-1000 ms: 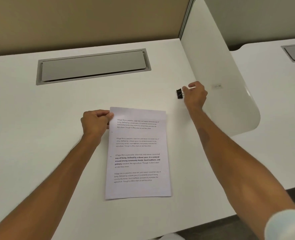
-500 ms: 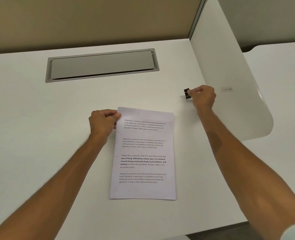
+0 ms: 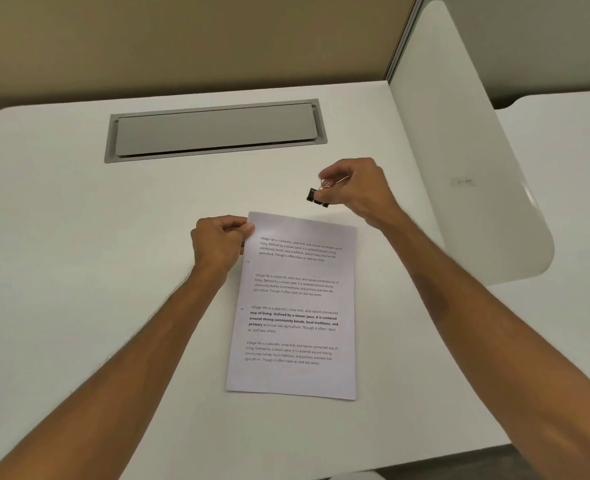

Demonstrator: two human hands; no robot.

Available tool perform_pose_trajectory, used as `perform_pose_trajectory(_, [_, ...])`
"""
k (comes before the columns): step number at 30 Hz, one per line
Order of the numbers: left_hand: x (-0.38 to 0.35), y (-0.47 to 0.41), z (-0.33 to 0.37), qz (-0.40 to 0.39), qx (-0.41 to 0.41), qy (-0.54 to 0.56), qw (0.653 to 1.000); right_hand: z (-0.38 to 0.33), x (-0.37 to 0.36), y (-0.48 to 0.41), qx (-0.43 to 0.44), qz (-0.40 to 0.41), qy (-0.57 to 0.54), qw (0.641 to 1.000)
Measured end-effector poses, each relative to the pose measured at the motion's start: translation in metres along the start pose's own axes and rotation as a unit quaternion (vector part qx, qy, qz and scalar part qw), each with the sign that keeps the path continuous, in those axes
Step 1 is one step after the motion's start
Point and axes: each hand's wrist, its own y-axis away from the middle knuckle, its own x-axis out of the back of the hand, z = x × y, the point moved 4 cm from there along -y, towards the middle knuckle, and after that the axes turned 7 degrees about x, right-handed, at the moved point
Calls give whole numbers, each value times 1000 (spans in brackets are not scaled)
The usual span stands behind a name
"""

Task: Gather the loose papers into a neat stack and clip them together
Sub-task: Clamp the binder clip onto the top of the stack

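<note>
A neat stack of printed white papers (image 3: 297, 303) lies on the white desk (image 3: 79, 271), long side running away from me. My left hand (image 3: 219, 242) pinches the stack's top left corner. My right hand (image 3: 355, 190) is raised just beyond the stack's top edge and holds a small black binder clip (image 3: 316, 197) by its wire handles. The clip's black body points toward the papers and hangs a little above their top edge, apart from them.
A grey cable hatch (image 3: 214, 128) is set into the desk behind the papers. A white rounded divider panel (image 3: 459, 150) stands at the right, with another desk (image 3: 570, 188) beyond it. The desk's front edge runs near the bottom right.
My right hand has lifted the binder clip from the desk beside the divider and carried it left toward the stack's top edge. My left hand keeps its pinch on the corner.
</note>
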Motion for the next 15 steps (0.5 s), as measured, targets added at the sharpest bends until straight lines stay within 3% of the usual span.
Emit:
perform_pose_trajectory(5, [0,-1,-1,1,0,2,1000,-20,-18,-5,8,-71,38,997])
perform_pose_trajectory(15, [-3,-1,-2,5,-32,-13,999,-44,-43,-13,17,-103,77,992])
